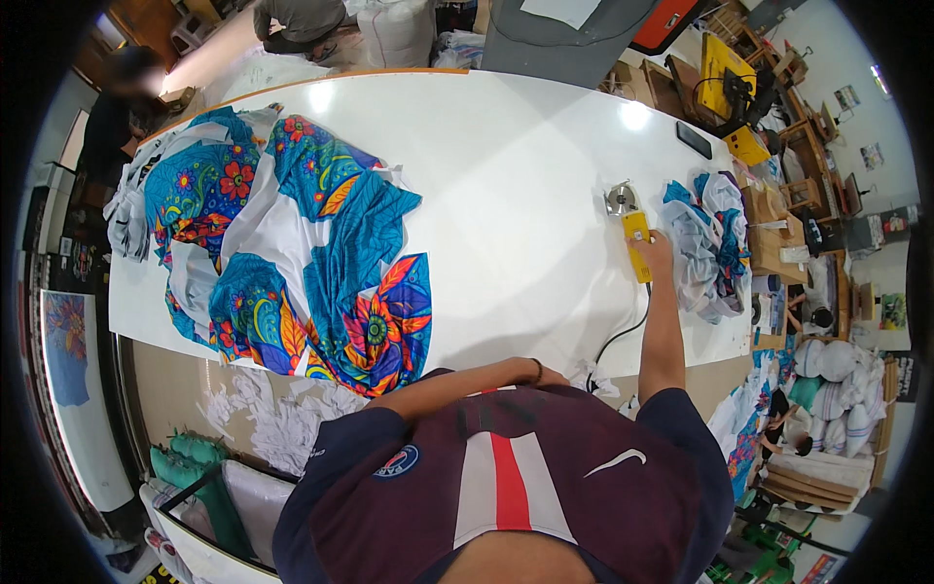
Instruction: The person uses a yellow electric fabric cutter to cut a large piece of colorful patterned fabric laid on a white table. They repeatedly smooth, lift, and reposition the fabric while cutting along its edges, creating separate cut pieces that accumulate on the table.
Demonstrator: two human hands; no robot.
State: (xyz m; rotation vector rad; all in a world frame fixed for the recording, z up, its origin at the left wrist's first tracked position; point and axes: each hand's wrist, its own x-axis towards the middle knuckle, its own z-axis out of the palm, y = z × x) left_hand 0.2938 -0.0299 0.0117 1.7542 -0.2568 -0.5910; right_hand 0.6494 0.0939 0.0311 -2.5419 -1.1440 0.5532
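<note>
Maroon shirt (389, 516) nearest, right hand (655, 253) clasps yellow cutter (635, 225) behind blade (620, 200), left hand (553, 377) unclear.

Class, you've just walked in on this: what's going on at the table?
The person's right hand grips a yellow corded power tool with a round metal head at the right side of a white table. The left hand is by the near edge; whether it holds anything is unclear. A large heap of blue floral fabric lies at left, a smaller white-and-blue fabric pile right of the tool.
</note>
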